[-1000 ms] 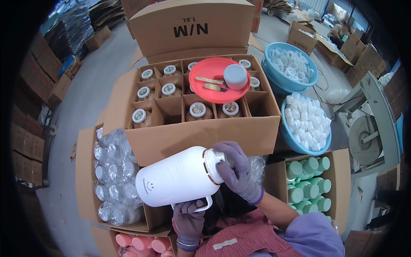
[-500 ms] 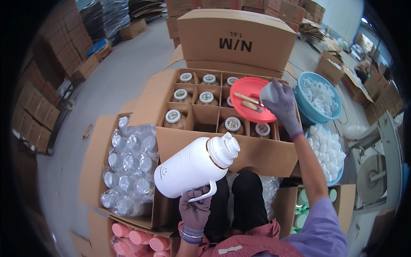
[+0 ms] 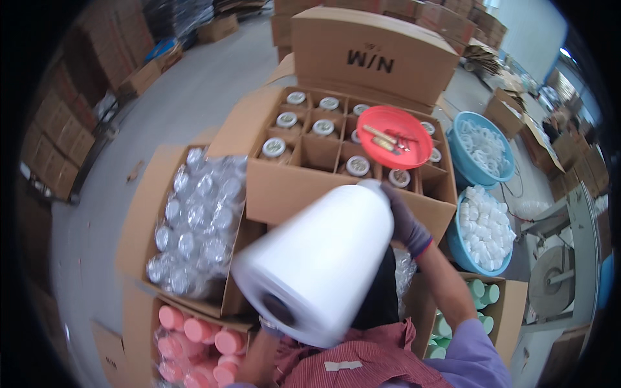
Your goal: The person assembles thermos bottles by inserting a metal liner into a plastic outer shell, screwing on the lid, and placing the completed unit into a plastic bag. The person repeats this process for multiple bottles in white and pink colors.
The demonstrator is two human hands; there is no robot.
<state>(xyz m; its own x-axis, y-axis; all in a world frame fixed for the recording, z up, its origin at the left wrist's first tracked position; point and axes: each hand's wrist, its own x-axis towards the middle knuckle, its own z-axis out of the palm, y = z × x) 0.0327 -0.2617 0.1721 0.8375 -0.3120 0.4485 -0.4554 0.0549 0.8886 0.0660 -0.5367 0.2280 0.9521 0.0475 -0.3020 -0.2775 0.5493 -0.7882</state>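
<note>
A white thermos flask (image 3: 323,258) is tilted up in front of me, its base with a dark round opening facing me and its top pointing away. My left hand (image 3: 270,328) is at the flask's lower side; only the cuff shows, the fingers being hidden behind the body. My gloved right hand (image 3: 404,223) closes around the flask's top end, where a sliver of a pale cup-shaped lid (image 3: 370,184) shows. Whether the lid sits on the flask is hidden. Beyond lies a red dish (image 3: 372,152) with small tools, resting on a divided carton (image 3: 291,194) of capped flasks.
Bagged clear plastic parts (image 3: 200,220) fill a box at left, above pink flasks (image 3: 194,330). Blue basins at right hold white rings (image 3: 482,145) and white caps (image 3: 485,226). Green-lidded items (image 3: 479,294) stand in a box below. A metal machine (image 3: 556,278) stands far right.
The flask has swung round, its base now toward me and its top away. My right hand has come from the red dish, with the pale lid, down to the flask's top.
</note>
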